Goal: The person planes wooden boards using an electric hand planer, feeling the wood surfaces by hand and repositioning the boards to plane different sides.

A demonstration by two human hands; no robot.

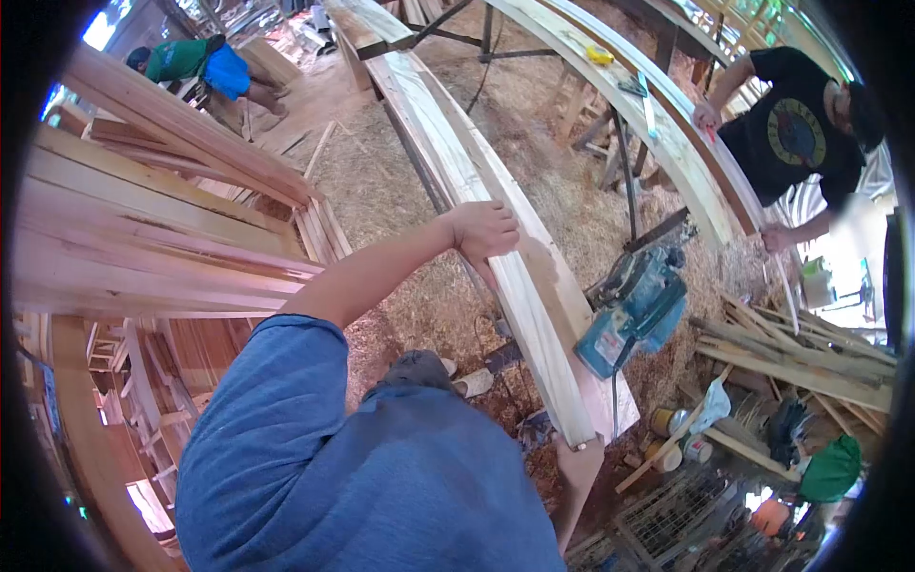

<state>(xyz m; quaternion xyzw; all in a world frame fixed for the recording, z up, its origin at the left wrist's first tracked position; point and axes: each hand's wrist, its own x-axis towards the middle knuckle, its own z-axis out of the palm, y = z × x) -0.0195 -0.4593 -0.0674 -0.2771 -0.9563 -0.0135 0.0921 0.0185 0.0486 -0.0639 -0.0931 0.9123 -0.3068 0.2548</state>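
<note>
A long pale wooden plank [538, 334] runs from near my body toward the top of the view. My left hand [484, 232] is closed over it partway along, fingers curled across the top and thumb down the near side. At the near end, my right hand [579, 458] grips the plank's end; some of its fingers are hidden beneath. Beside it lies a wider board [562, 281] with a brownish upper face. A teal power planer [634, 310] rests at that board's right edge, close to my right hand, touched by neither hand.
Stacked lumber [162, 229] fills the left side. Across from me, a person in a black shirt [796, 133] handles a long board [667, 143]. Another person in green [181, 62] bends over at the back left. Wood scraps [801, 362] lie at right; shavings [410, 286] cover the floor.
</note>
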